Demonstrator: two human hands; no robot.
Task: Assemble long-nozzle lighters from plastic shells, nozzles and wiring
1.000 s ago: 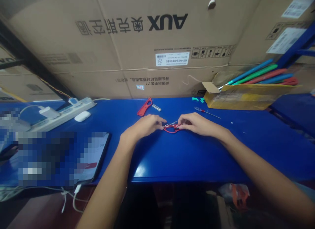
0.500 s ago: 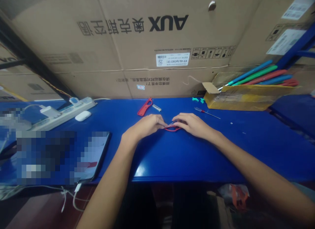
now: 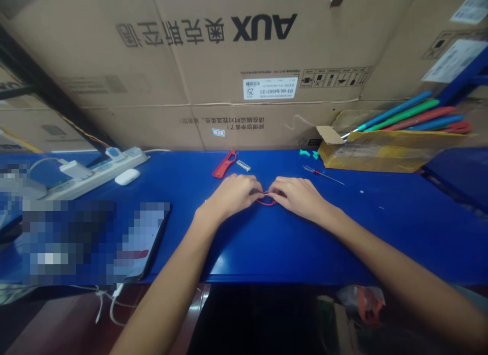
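A thin red looped piece (image 3: pixel 267 203) with a narrow pale strip in it is pinched between both hands, just above the blue table. On its left end the fingertips of my left hand (image 3: pixel 240 189) are closed. My right hand (image 3: pixel 295 192) grips the other end, its thumb and fingers close to those of the left. Much of the piece is hidden by my fingers, and its exact kind cannot be made out. Beyond the hands lie a flat red handle-like part (image 3: pixel 224 164) with a hole and a small clear strip (image 3: pixel 243 166). A screwdriver (image 3: pixel 323 175) rests beyond my right hand.
An open cardboard box (image 3: pixel 377 154) holds several coloured-handled tools. Small green pieces (image 3: pixel 305 152) lie beside it. At left are a power strip (image 3: pixel 95 173), a white earbud case (image 3: pixel 127 177) and a partly blurred tablet (image 3: pixel 152 238). Large cartons (image 3: pixel 213 95) line the back.
My hands have come closer together on the red looped piece, and less of it and its pale strip shows. The camera view has shifted slightly.
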